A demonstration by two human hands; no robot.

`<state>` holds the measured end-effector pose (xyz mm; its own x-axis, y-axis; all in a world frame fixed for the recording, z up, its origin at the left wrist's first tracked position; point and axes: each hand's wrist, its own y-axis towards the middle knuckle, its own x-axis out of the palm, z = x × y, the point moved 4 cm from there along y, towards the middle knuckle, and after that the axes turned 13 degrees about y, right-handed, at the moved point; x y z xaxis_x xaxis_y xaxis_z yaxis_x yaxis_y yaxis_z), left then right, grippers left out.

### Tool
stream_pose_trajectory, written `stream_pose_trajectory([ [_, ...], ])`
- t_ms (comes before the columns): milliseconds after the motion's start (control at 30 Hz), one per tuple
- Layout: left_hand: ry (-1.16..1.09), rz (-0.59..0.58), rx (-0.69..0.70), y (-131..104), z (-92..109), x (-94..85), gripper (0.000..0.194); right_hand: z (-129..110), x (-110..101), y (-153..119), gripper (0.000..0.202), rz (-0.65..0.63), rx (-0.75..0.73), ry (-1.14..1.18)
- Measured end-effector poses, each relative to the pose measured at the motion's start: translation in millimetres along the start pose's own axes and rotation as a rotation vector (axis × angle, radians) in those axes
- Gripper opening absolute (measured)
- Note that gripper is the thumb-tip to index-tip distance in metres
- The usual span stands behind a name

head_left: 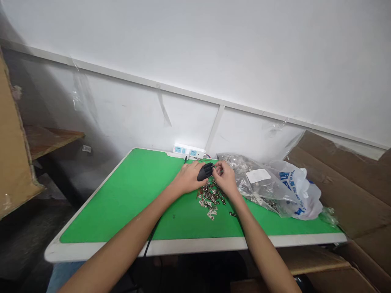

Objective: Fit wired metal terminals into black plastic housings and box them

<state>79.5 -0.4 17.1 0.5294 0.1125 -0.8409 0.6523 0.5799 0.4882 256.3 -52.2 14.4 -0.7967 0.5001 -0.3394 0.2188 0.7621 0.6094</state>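
Note:
My left hand (188, 177) is closed around a black, rounded object (205, 172) with finger-like ridges, held above the green tabletop (122, 203). At the ridged end of that object, my right hand (225, 179) has its fingertips pinched together. Something small and shiny shows at those fingertips, too tiny to name. Just below both hands lies a loose pile of small metal pieces (210, 194), silvery and brownish. A few flat, pale metal pieces (211, 214) spread out at its near side.
Right of the hands lies a clear plastic bag (241, 176) of small metal parts, beside a white bag with blue print (301, 191). A power strip (187, 151) stands at the wall. Cardboard (345, 183) is on the right; a black cable (150, 238) crosses the front edge.

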Motion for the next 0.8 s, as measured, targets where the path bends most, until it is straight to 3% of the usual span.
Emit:
stream_pose_trajectory([
  [267, 0.054, 0.011, 0.04, -1, 3, -1.7, 0.054, -2, -1, -1, 0.013, 0.005, -0.031, -0.039],
  [500, 0.029, 0.107, 0.05, -3, 3, -1.5, 0.056, 3, -5, 2, 0.022, 0.074, 0.001, 0.066],
  [633, -0.035, 0.157, 0.014, -3, 5, -2.3, 0.058, 14, -5, 6, 0.038, 0.144, 0.217, 0.385],
  [733, -0.115, 0.193, -0.023, -4, 9, -5.4, 0.059, 19, 2, 6, 0.052, 0.038, 0.451, 0.683],
  [800, -0.176, 0.204, -0.032, -4, 11, -8.8, 0.058, 17, 4, 5, 0.053, -0.011, 0.513, 0.795],
])
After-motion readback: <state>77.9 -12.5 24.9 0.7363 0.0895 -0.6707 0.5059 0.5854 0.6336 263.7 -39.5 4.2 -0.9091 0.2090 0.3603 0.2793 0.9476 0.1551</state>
